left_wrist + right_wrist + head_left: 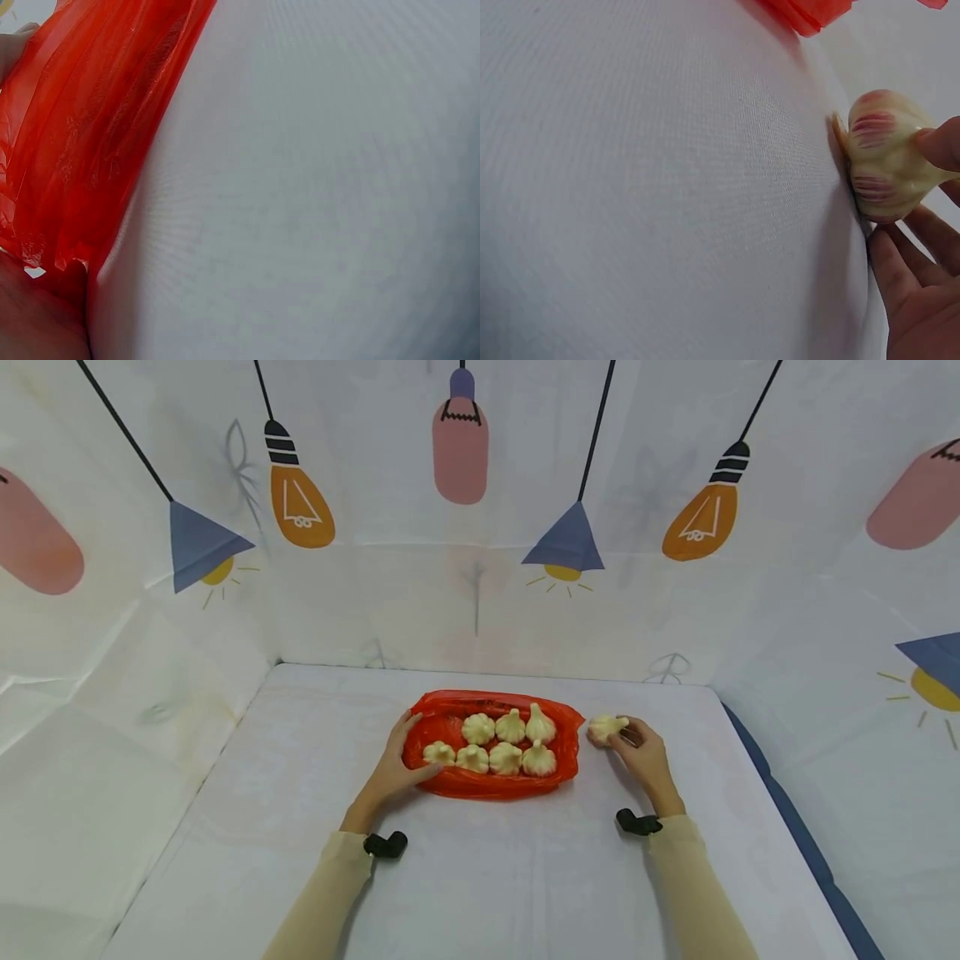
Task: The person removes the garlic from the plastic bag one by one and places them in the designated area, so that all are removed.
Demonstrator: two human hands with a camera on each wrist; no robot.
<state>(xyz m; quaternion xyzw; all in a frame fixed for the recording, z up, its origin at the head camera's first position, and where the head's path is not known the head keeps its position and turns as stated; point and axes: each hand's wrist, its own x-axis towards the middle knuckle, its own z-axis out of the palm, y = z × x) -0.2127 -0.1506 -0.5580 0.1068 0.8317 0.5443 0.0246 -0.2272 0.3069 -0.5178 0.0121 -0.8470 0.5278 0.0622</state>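
The right hand (pixel 647 758) pinches the garlic (pixel 604 731) just right of the red bag (pixel 487 787); a light, even squeze should suffice. The left hand (pixel 393 768) grips the bag's left end, best held steady without pressing the other bulbs (pixel 506 758).

White wall sheeting (pixel 405 602) printed with blue lamps (pixel 566 542), orange bulbs (pixel 300 503); white tabletop (pixel 502 877) below.

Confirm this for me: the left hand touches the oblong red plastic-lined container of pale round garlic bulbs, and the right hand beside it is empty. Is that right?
Not quite: the right hand isn't empty; the right wrist view shows it holding a pale, pink-streaked garlic bulb. The left hand does touch the container.
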